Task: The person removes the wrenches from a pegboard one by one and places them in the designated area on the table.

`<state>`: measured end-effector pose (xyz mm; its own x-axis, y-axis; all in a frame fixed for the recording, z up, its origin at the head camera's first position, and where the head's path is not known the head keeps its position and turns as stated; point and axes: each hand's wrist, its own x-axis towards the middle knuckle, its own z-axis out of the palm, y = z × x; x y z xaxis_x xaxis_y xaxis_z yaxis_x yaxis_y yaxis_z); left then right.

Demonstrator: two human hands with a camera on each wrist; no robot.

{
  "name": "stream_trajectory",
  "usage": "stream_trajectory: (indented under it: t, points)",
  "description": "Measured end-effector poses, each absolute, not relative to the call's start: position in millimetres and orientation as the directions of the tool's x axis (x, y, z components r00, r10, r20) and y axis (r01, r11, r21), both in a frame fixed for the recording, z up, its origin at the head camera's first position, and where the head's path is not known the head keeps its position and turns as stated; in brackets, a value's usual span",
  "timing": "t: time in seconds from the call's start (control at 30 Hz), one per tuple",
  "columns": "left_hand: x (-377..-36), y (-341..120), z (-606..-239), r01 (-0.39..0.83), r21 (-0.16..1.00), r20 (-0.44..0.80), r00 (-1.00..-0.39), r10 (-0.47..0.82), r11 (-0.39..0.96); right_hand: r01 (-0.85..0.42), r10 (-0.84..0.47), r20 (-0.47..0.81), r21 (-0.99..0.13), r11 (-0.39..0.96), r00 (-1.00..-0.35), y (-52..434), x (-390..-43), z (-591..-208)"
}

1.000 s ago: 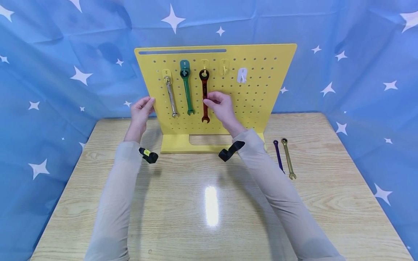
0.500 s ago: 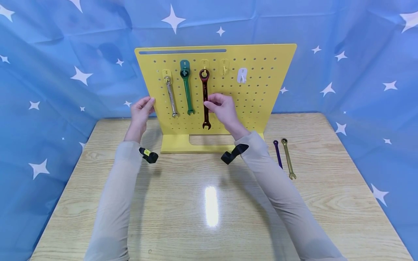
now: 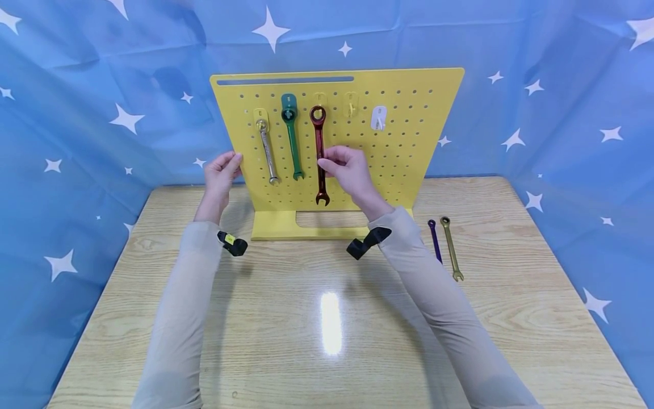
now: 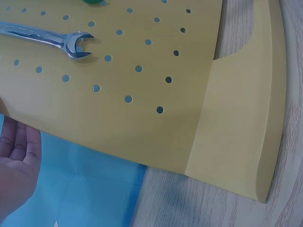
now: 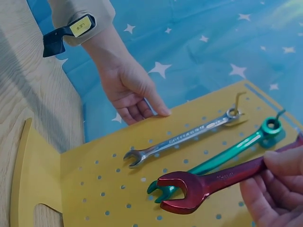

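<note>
My right hand point(image 3: 349, 170) pinches a dark red combination wrench point(image 3: 321, 136) between thumb and fingers. Its ring end overlaps a yellow hook on the yellow pegboard point(image 3: 388, 165), and its open jaw points down. In the right wrist view the red wrench point(image 5: 227, 182) stands out in front of a green wrench point(image 5: 227, 153). On the board's left edge, my left hand point(image 3: 221, 176) grips with the thumb at the front; its other fingers go behind. A silver wrench point(image 3: 268, 150) and the green one hang from hooks between the two hands.
Right of the red wrench, the board carries a yellow hook point(image 3: 351, 106) and a white hook point(image 3: 378, 119). A purple wrench point(image 3: 435, 238) and a brass-coloured wrench point(image 3: 452, 250) lie on the wooden table point(image 3: 286, 318), right of the board. A blue star-patterned cloth point(image 3: 153, 68) hangs behind.
The red wrench's open end has come lower in the view, and its ring has shifted slightly left and up. My right hand moved a little down. The left hand stayed put.
</note>
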<state>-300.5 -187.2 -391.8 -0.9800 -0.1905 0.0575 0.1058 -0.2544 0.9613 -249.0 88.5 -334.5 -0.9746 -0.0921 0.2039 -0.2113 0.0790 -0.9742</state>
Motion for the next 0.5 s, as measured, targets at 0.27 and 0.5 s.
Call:
stream_trajectory:
  t: [0.27, 0.5]
  points:
    - [-300.0, -187.3, -390.4, 0.091, 0.968, 0.046, -0.981, -0.188, -0.234, -0.207, -0.096, 0.199, -0.974, 0.086, -0.975, 90.1, -245.8, -330.0]
    - [-299.1, -187.1, -390.3, 0.097, 0.967, 0.053, -0.981, -0.187, -0.236, -0.22, -0.1, 0.212, -0.973, 0.069, -0.972, 90.5, -243.8, -327.9]
